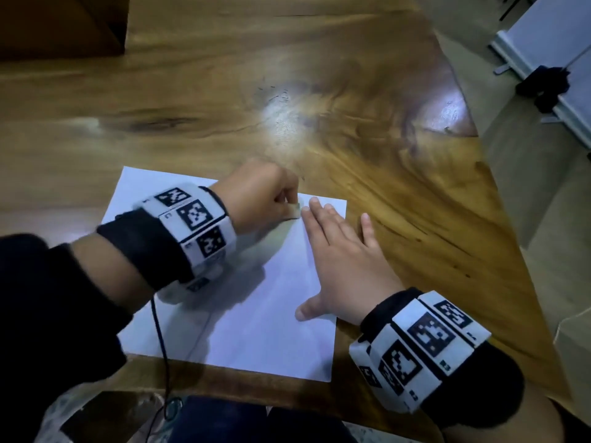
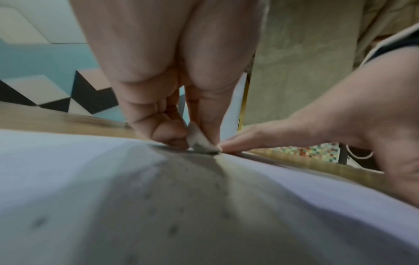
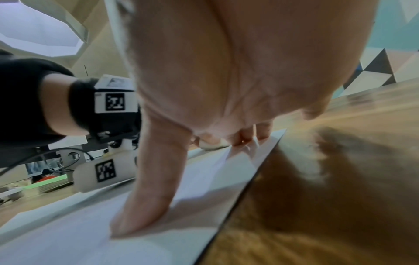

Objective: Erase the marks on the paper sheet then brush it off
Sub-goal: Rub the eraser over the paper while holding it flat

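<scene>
A white paper sheet lies on the wooden table near its front edge. My left hand pinches a small pale eraser and presses it on the sheet near the far edge. In the left wrist view the eraser sits between thumb and fingers, touching the paper, with small dark specks scattered on the sheet. My right hand lies flat with straight fingers on the sheet's right side, its thumb spread onto the paper. Its fingertips reach close to the eraser.
The wooden table stretches far ahead and to the right; its right edge runs diagonally. A black cable hangs from my left wrist across the sheet's near-left corner. A white stand is on the floor at the far right.
</scene>
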